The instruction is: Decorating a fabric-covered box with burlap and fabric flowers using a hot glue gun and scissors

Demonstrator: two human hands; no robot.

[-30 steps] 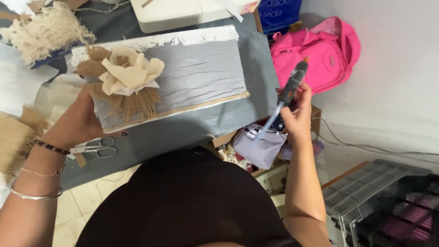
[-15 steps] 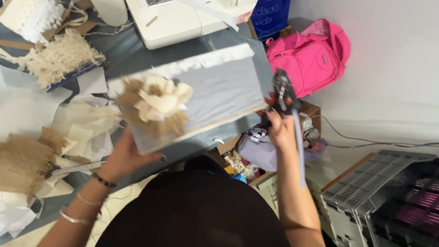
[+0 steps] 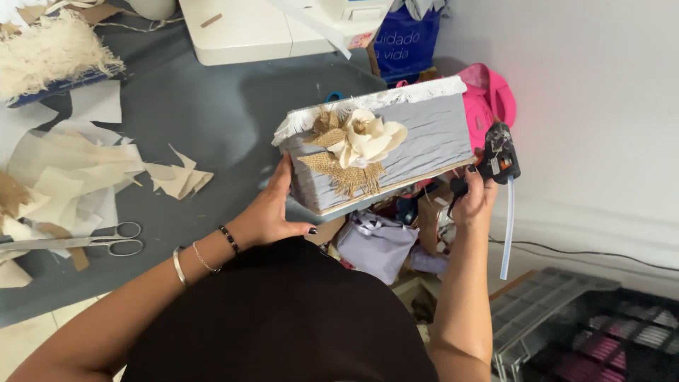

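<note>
Grey fabric-covered box [image 3: 424,138] rests against our cupped left hand [image 3: 272,212]; beside the box, our right hand [image 3: 475,201] grips a glue gun [image 3: 498,159].

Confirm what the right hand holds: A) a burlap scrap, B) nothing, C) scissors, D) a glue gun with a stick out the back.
D: the right hand grips a black glue gun beside the grey decorated box; the scissors lie on the table.

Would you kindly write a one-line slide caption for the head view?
Left hand lifts a grey fabric-covered box with a cream flower, right hand holding a glue gun.
</note>
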